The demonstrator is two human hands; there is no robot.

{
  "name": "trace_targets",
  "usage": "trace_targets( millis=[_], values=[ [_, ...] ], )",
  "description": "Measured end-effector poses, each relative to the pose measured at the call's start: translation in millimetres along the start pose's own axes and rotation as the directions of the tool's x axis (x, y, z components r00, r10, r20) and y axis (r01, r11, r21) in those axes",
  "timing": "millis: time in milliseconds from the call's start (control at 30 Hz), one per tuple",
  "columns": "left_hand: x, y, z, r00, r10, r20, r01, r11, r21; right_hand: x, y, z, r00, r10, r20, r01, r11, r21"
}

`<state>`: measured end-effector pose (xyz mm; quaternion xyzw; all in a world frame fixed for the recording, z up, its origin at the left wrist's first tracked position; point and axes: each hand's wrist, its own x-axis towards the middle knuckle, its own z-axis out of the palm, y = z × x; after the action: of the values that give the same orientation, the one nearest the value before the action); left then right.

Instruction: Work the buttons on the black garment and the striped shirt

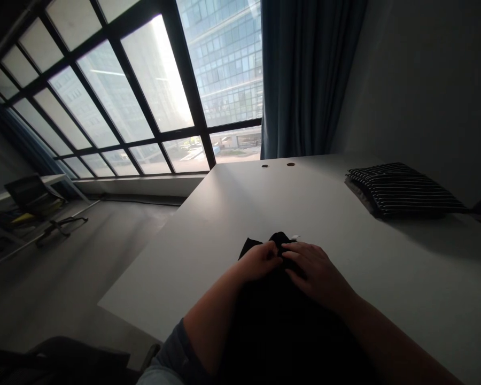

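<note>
A black garment [280,326] stretches from the tabletop toward my body, its dark folds hard to make out. My left hand [260,261] is closed, pinching the far end of the cloth between thumb and fingers. Close beside it, my right hand [310,270] holds the same end with bent fingers, their tips near those of the left. A small white tag [295,237] sticks out just beyond the right fingers. What lies under the fingertips is hidden.
The white table [176,262] carries a stack of folded striped clothing [404,190] at the right. Two round cable holes [291,164] sit by its far edge. A blue curtain [304,80] and large windows stand behind. An office chair [36,198] is at the far left.
</note>
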<state>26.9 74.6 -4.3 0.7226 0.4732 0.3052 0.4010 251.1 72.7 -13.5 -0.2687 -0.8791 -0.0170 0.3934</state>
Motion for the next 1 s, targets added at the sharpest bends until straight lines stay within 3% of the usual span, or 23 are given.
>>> trace_targets(
  millis=[133,367,500,767,867,1000],
  values=[
    [-5.8,14.6,-0.5,1.000,-0.016,0.019,0.013,0.992,0.124,-2.2,3.0,6.8,0.998,0.045,0.043,-0.044,0.999,-0.021],
    [-6.9,12.4,-3.7,0.994,0.083,0.070,-0.089,0.993,0.081,-4.2,8.2,5.3,0.992,0.092,0.084,-0.102,0.988,0.118],
    [-4.4,3.7,3.4,0.991,0.135,-0.008,-0.135,0.990,0.040,-1.6,5.8,1.5,0.993,0.107,0.055,-0.115,0.983,0.147],
    [3.3,-5.2,22.7,0.968,0.082,-0.237,-0.053,0.990,0.127,-4.0,3.6,11.5,0.988,0.146,-0.042,-0.143,0.988,0.053],
    [0.7,-0.2,24.8,0.956,0.166,-0.242,-0.112,0.969,0.219,-4.3,3.2,13.9,0.988,0.152,-0.039,-0.151,0.988,0.012],
    [-2.6,5.5,19.7,0.953,0.255,-0.165,-0.192,0.927,0.323,-4.5,3.1,12.3,0.985,0.170,-0.012,-0.169,0.985,0.012]
  ],
)
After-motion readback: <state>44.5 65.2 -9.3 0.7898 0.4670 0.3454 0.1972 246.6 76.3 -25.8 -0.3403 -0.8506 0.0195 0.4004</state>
